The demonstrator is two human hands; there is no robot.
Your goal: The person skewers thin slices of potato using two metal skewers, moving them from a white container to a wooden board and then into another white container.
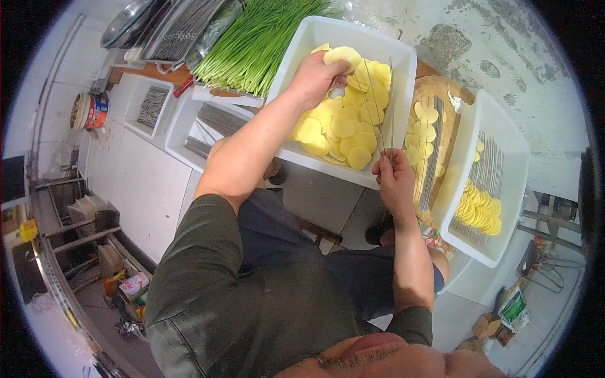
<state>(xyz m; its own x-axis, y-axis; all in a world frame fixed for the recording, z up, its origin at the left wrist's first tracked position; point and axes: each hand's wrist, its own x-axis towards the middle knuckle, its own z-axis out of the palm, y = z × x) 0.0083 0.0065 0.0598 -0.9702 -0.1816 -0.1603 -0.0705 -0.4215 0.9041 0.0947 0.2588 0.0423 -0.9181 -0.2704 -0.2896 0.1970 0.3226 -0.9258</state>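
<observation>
Between the thumb and fingers of my left hand (319,78) is a thin round pale-yellow slice (346,55), apparently potato. That hand is over a white plastic tub (345,30) holding many loose slices (343,124). My right hand (396,176), at the tub's near right corner, grips a few thin metal skewers (391,106) by their lower ends. Their shafts point away from me over the slices, one reaching close to my left fingers. Whether any slice is threaded on these skewers I cannot tell.
Right of the tub, a round wooden board (451,108) carries slices and bare skewers. Beyond it, another white tub (513,156) holds skewers threaded with slices (477,210). Garlic chives (255,47), a red-handled tool (183,87) and white skewer trays (165,101) are at left.
</observation>
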